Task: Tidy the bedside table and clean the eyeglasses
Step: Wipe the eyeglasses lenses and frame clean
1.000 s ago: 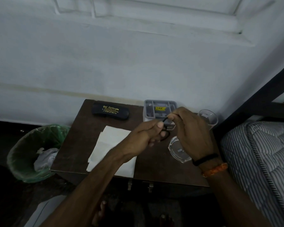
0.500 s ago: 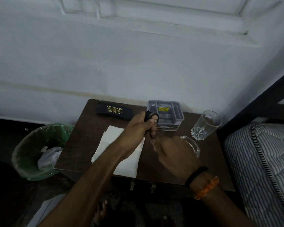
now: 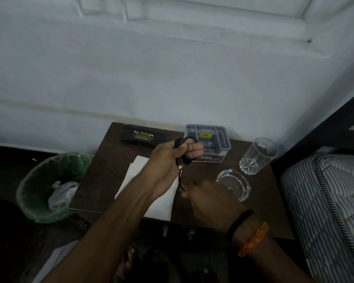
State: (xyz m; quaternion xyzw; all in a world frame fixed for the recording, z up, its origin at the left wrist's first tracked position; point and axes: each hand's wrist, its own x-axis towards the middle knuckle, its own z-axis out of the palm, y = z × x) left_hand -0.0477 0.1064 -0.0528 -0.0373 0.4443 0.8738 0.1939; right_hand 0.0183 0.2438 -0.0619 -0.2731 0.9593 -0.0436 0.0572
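At my nine o'clock a green bin point(image 3: 49, 186) stands on the floor beside the table, with crumpled white rubbish inside. At three o'clock lies a striped mattress point(image 3: 331, 205) with a corded edge, under a dark bed frame point(image 3: 323, 127). Towards twelve o'clock rises a pale panelled wall point(image 3: 172, 68).

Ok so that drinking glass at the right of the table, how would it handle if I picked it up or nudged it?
The drinking glass looks rigid and breakable. Its smooth clear wall may be slippery. It is tall over a narrower base, so a nudge near the rim could tip it, perhaps toward the glass ashtray close by.
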